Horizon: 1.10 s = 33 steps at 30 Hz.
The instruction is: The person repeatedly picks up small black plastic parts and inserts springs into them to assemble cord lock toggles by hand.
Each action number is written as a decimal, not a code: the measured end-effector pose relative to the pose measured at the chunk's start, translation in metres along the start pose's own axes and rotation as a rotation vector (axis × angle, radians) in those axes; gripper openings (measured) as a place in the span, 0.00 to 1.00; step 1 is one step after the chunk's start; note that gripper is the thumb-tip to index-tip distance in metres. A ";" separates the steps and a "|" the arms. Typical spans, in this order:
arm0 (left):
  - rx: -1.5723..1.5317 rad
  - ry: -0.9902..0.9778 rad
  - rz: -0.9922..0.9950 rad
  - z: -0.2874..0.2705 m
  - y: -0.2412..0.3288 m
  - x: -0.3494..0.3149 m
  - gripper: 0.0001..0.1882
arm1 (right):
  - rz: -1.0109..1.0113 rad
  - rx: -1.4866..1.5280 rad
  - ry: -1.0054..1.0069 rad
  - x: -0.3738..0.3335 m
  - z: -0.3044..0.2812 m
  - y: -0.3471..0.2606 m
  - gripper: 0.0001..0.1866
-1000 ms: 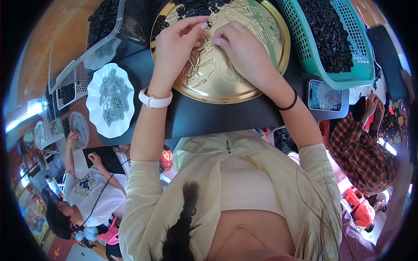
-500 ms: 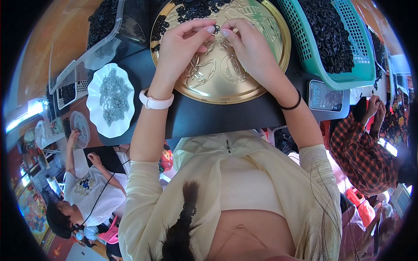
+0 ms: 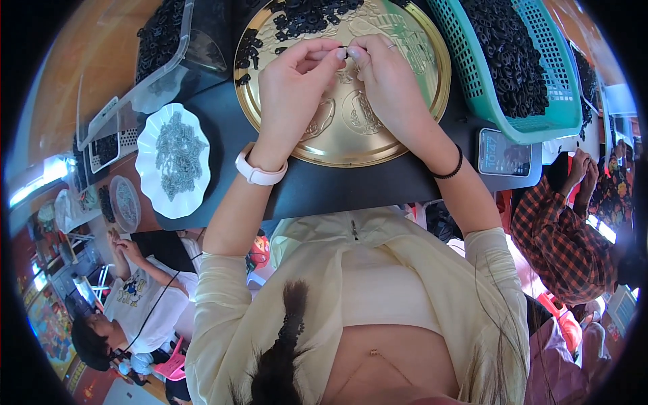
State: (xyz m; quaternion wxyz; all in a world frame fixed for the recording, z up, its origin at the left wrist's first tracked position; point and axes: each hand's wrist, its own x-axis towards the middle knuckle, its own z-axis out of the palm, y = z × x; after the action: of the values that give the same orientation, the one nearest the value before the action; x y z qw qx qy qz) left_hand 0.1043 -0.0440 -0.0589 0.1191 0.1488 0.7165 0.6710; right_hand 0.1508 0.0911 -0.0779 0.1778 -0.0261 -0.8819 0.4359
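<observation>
Over a round gold tray (image 3: 351, 160), my left hand (image 3: 295, 91) and my right hand (image 3: 393, 84) meet fingertip to fingertip. Between them is a small black plastic piece (image 3: 345, 53), mostly hidden by the pinching thumbs and forefingers. Each hand is closed on it, and its exact kind is too small to make out. Just beyond the fingers, loose black plastic pieces (image 3: 314, 20) lie heaped on the tray's far side, with a smaller group along its left rim.
Left of the tray stands a white scalloped dish (image 3: 196, 202) of small shiny metal-looking pieces. A clear bin (image 3: 182, 40) of black parts is behind it. At right are a green basket (image 3: 540, 128) of black parts and a phone (image 3: 503, 154). Other people sit on both sides.
My hands have drawn closer together, the left moving right and turning at the wrist. The black piece is now more covered. At left, a person's hand has left a clear bowl and joined the other hand.
</observation>
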 end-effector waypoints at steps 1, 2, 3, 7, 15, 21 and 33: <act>0.019 0.008 -0.015 0.001 0.000 0.000 0.11 | 0.002 0.013 0.014 0.001 0.002 0.002 0.08; 0.039 0.016 -0.029 0.001 0.000 0.000 0.11 | 0.004 0.026 0.028 0.001 0.003 0.003 0.09; 0.037 0.016 -0.031 0.001 -0.001 0.000 0.11 | 0.005 0.025 0.027 0.001 0.003 0.004 0.09; -0.008 0.009 -0.047 0.000 0.000 0.001 0.10 | 0.202 0.262 -0.008 0.004 -0.005 -0.007 0.11; -0.276 0.096 -0.079 -0.020 -0.002 0.018 0.12 | 0.073 0.259 0.112 0.025 -0.006 0.009 0.11; -0.317 0.202 -0.009 -0.030 -0.006 0.017 0.11 | -0.190 -0.144 -0.157 0.084 -0.001 -0.015 0.17; -0.332 0.181 -0.012 -0.029 -0.001 0.016 0.16 | -0.064 0.201 -0.011 0.082 0.010 -0.002 0.11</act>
State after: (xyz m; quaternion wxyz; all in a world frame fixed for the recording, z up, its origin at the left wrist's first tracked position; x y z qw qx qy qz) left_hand 0.0790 -0.0653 -0.0569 0.0811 0.0617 0.6046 0.7899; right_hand 0.0705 0.0987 -0.0582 0.1883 0.0227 -0.8350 0.5166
